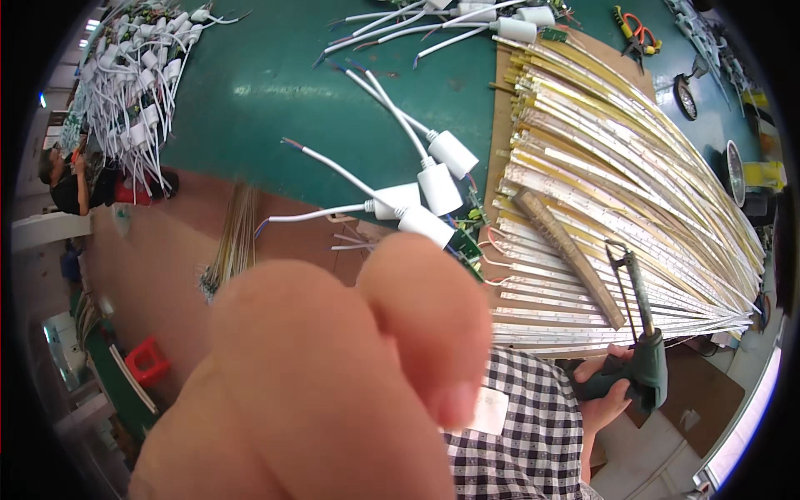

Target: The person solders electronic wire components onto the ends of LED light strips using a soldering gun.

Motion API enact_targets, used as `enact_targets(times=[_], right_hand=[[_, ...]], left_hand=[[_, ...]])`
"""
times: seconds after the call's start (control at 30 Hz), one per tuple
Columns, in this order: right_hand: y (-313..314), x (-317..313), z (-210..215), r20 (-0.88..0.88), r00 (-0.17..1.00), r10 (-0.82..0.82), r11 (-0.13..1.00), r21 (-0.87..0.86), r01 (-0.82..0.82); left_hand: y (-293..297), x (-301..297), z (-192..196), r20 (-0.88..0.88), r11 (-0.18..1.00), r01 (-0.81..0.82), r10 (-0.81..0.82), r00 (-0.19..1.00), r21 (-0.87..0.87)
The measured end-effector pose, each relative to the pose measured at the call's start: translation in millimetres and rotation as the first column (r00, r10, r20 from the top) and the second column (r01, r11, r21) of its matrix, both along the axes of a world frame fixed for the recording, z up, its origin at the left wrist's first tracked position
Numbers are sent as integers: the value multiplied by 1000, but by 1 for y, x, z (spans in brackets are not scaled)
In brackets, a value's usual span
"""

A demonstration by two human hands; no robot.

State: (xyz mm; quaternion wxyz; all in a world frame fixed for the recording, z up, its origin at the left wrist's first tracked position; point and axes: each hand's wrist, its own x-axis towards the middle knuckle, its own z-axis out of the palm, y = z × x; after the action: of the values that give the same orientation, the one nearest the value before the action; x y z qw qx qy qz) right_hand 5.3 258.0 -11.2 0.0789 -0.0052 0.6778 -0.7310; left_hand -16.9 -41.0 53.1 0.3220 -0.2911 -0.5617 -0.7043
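Note:
My left hand (308,392) looms large and blurred close to the camera, its fingers curled together. What they hold, if anything, cannot be made out. At the lower right, my right hand (607,390) is wrapped round the dark green grip of a soldering gun (648,371), whose metal barrel points up over the LED strips (575,200). Beyond my left hand lie several white cylindrical caps (439,188) with white cables. Small green circuit boards (469,243) sit beside them, joined by thin wires to strip ends. A narrow wooden bar (571,257) lies across the strips.
On the green table (250,108), a heap of white-cabled caps (137,92) stands at the far left. Orange-handled pliers (637,35) and a round metal dish (685,97) lie far right. A red stool (147,361) is on the floor. Another person (71,179) sits at left.

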Motion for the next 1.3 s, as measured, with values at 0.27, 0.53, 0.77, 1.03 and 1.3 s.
enact_targets(times=[0.27, 0.53, 0.77, 1.03, 1.3], right_hand=[[17, -4, -5, 27, 998, -54, 998, 17, 54], [15, 9, 4, 6, 997, -82, 997, 3, 82], [17, 9, 2, 69, 993, -95, 995, 18, 94], [19, -1, -6, 94, 995, 32, 999, -23, -30], [20, 1, -9, 69, 998, 3, 1000, 17, -4]], left_hand=[[-102, -2, 7, -64, 903, -342, 337, 939, -262], [-215, -94, -80, -425, -329, -276, 774, 469, -903], [-222, -50, -21, -599, -534, -284, 759, 254, -797], [-201, 60, -37, -206, -255, 151, 938, 278, -955], [-176, 55, -60, -225, -203, -103, 933, 281, -974]])
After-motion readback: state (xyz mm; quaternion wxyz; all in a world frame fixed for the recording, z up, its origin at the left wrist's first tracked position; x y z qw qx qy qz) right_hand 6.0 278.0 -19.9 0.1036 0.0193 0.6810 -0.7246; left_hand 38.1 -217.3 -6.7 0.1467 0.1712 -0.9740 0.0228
